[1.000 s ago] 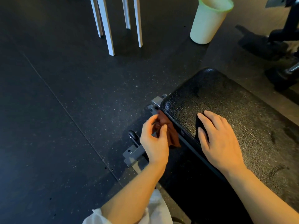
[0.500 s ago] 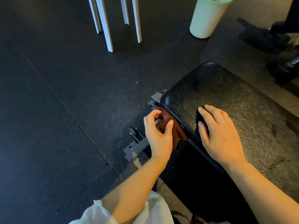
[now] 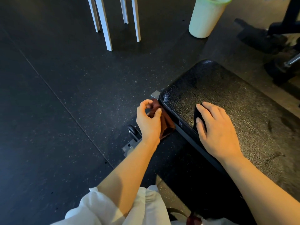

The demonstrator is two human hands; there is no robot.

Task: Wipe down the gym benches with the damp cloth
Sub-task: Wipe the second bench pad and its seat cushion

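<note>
A black textured gym bench pad point(image 3: 230, 98) fills the right of the head view, with damp streaks toward its right side. My left hand point(image 3: 148, 121) pinches a dark reddish-brown cloth point(image 3: 167, 125) between thumb and fingers and holds it against the pad's left side edge, near the corner. My right hand point(image 3: 215, 129) lies flat on top of the pad, fingers straight and spread a little, just right of that edge. Part of the cloth hangs down behind my left hand.
The bench's grey metal foot point(image 3: 129, 145) with a small black wheel point(image 3: 132, 129) sits on the dark speckled rubber floor. White metal legs point(image 3: 105, 23) stand at the back, a pale green bin point(image 3: 206, 15) beside them. Dark gym equipment point(image 3: 279, 51) crowds the far right.
My left hand has slid the cloth a little along the pad's side edge toward the corner, and the cloth hangs lower. My right hand stays flat on the pad.
</note>
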